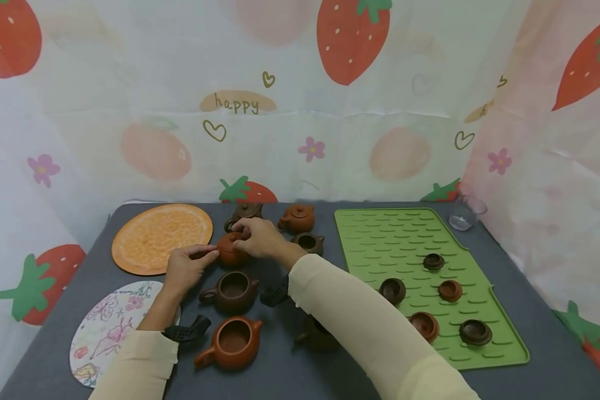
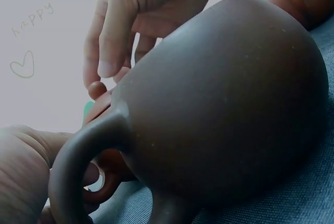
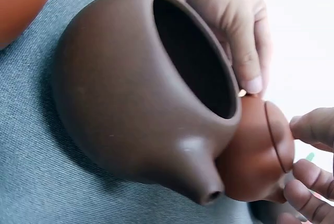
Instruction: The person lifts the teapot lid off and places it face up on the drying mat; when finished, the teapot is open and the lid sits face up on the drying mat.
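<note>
A small reddish-brown teapot (image 1: 227, 256) stands between both hands, its lid (image 3: 281, 135) seated on top. My left hand (image 1: 184, 271) pinches the teapot's handle (image 2: 109, 188) from the left side. From the right, my right hand (image 1: 264, 238) reaches over, thumb and fingers at the lid around its round knob (image 2: 97, 90). Just nearer stands a lidless dark brown teapot (image 1: 234, 294), which fills much of both wrist views and hides part of the reddish one. A lidless reddish teapot (image 1: 232, 341) is nearest the body.
Behind are a dark lidded teapot (image 1: 247, 212), a reddish lidded one (image 1: 298, 218) and a dark lidless one (image 1: 308, 243). Another dark teapot (image 1: 315, 336) is partly under the right sleeve. Several loose lids lie on a green mat (image 1: 380, 239). Orange (image 1: 155, 236) and floral (image 1: 105, 322) round mats lie left; a glass (image 1: 462, 216) stands far right.
</note>
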Available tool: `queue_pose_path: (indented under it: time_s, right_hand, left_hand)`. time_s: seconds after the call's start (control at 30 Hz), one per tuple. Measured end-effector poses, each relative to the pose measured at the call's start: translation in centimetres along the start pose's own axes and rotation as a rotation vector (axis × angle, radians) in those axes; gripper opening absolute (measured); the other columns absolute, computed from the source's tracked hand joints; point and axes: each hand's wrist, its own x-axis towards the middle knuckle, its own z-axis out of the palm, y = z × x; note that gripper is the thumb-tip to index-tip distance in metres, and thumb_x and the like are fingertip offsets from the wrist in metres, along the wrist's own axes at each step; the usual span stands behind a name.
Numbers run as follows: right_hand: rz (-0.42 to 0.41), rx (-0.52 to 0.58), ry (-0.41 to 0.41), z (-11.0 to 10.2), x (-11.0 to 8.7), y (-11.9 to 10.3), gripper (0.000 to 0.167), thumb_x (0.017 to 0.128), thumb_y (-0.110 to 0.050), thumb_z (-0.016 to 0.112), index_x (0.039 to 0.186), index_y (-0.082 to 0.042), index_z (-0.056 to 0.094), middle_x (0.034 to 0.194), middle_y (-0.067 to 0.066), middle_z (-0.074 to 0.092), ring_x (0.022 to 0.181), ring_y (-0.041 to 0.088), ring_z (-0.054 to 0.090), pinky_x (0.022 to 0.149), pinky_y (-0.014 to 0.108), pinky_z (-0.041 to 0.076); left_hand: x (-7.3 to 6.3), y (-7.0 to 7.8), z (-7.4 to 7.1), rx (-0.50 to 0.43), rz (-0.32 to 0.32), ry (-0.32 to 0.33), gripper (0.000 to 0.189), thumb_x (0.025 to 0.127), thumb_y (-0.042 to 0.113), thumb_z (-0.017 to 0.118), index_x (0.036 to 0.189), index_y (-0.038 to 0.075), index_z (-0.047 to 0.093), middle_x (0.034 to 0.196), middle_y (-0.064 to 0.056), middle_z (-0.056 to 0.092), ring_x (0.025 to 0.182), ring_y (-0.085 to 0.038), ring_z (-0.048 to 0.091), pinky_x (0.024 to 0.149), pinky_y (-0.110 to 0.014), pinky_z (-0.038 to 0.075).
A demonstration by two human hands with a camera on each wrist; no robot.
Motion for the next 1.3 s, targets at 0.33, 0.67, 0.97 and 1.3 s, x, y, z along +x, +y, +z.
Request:
queue_pose_path:
  time_s: [0.33,0.67,0.97,1.3]
  right_hand:
    - [-0.018,-0.059,0.029,0.7,0.4,-0.3,0.032,0.093,-0.026,0.067,0.122,-0.013,0.066,0.101,0.0,0.062,0.089,0.013,0.057,0.071,0.025,0.048]
    - [-0.009,-0.118,0.108,1.0,0.8,-1.1,0.022,0.094,-0.029,0.067,0.112,-0.017,0.072,0.104,0.0,0.064,0.088,0.014,0.059,0.07,0.025,0.047]
    - [0.039,-0.005,0.17,0.9,0.3,-0.6,0.017,0.095,-0.028,0.065,0.104,-0.015,0.07,0.09,-0.005,0.064,0.076,0.011,0.058,0.064,0.025,0.047]
    - [0.186,0.314,0.225,1.4,0.3,0.0,0.01,0.089,-0.023,0.072,0.084,-0.016,0.068,0.077,-0.003,0.063,0.066,0.016,0.06,0.056,0.03,0.048]
  left_hand:
    - [0.0,0.1,0.2,0.01,-0.012,-0.003,0.028,0.089,0.021,0.073,0.106,-0.001,0.074,0.097,-0.013,0.071,0.089,-0.018,0.062,0.067,-0.017,0.047]
    - [0.0,0.1,-0.3,0.021,0.001,0.016,0.029,0.089,0.022,0.073,0.105,-0.001,0.074,0.096,-0.013,0.071,0.088,-0.013,0.062,0.068,-0.016,0.047]
    - [0.0,-0.1,-0.1,-0.007,-0.013,0.006,0.03,0.089,0.022,0.073,0.105,-0.002,0.074,0.097,-0.015,0.071,0.087,-0.012,0.062,0.068,-0.016,0.047]
    - [-0.1,0.0,0.0,-0.003,-0.031,0.002,0.03,0.089,0.023,0.073,0.106,-0.002,0.074,0.098,-0.014,0.071,0.091,-0.018,0.063,0.069,-0.016,0.047]
